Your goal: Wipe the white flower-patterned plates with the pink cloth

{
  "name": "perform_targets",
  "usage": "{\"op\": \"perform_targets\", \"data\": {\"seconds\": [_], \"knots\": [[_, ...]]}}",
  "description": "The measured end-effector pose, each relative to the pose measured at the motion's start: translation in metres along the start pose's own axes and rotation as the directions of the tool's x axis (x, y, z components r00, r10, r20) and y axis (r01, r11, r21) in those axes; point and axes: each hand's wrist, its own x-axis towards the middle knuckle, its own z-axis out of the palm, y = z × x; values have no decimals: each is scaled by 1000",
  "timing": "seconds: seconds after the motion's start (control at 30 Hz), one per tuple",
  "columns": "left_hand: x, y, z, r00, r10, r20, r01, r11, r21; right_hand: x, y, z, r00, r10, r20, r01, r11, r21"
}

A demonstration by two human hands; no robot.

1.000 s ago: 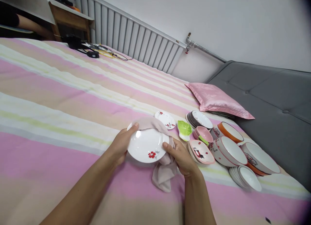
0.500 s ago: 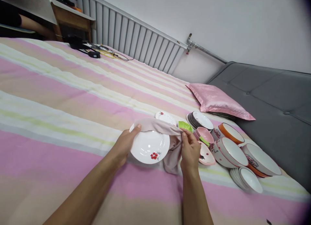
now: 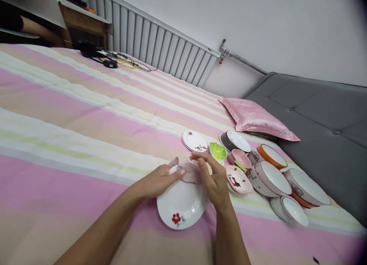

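A white plate with a red flower [image 3: 180, 206] lies flat on the striped bed sheet [image 3: 86, 116], just in front of my hands. Both hands meet above its far rim on a pale pink cloth [image 3: 187, 171]. My left hand [image 3: 159, 181] pinches the cloth's left part. From the right, my right hand [image 3: 212, 177] closes its fingers round the bunched cloth. Most of the cloth is hidden between the two hands.
Right of my hands stand a small flowered plate [image 3: 195, 141], a green leaf dish [image 3: 218, 151], a plate stack [image 3: 235, 141], pink bowls [image 3: 239, 179], orange-rimmed bowls [image 3: 272, 156] and stacked white bowls [image 3: 289, 209]. A pink pillow [image 3: 255, 118] and grey headboard [image 3: 323, 127] lie beyond. A person's arm [image 3: 37, 28] shows far left.
The plate left my left hand and now lies flat on the sheet, nearer to me. The cloth came off the plate and is gathered between both hands.
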Motion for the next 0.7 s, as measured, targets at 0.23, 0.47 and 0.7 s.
{"op": "perform_targets", "data": {"seconds": [0.23, 0.47, 0.7], "knots": [[2, -5, -2, 980, -71, 188, 53, 993, 103, -1, 0, 2, 907, 108, 407, -163, 981, 103], [0, -2, -3, 957, -75, 281, 55, 995, 80, -1, 2, -3, 900, 153, 409, -217, 969, 115], [1, -4, -6, 965, -55, 256, 24, 992, 121, 0, 6, -1, 915, 202, 350, -250, 964, 95]]}}
